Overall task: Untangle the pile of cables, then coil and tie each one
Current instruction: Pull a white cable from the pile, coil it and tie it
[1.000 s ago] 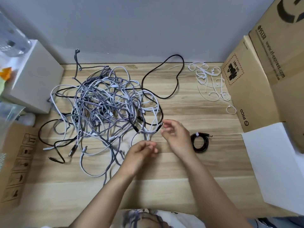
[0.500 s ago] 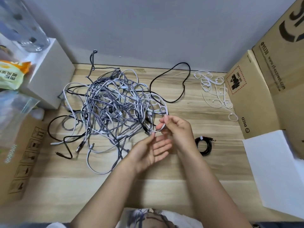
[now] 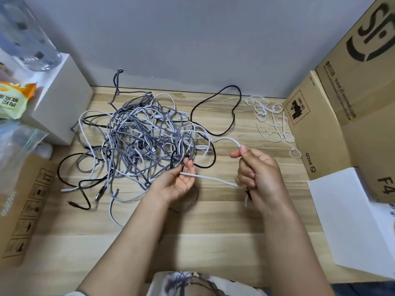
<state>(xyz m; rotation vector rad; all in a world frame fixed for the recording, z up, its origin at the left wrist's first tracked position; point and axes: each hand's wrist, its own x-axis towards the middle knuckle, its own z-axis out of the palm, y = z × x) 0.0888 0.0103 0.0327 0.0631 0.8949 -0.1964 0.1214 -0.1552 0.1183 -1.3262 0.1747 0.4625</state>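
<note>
- Two hands work at mid-frame over a wooden counter (image 3: 213,221).
- Right hand (image 3: 259,178): grip curled tight around a white cable (image 3: 213,178), thumb and forefinger pinching it at the top where it bends over; a short end hangs below the fist.
- Left hand (image 3: 174,182): palm up, fingers loosely spread; the same white cable lies across the fingers, thumb just beside it. Fingertips touch the lower right edge of the cable pile (image 3: 145,142).
- White cable runs taut between the two hands, then loops from the right hand's top back into the pile.
- Pile sits left of centre: grey braided, white and black cables, tangled.
- White ties (image 3: 271,120) lie scattered at upper right, near a cardboard box (image 3: 320,129).
- White box (image 3: 62,103) stands at upper left, a snack bag (image 3: 15,99) beside it.
</note>
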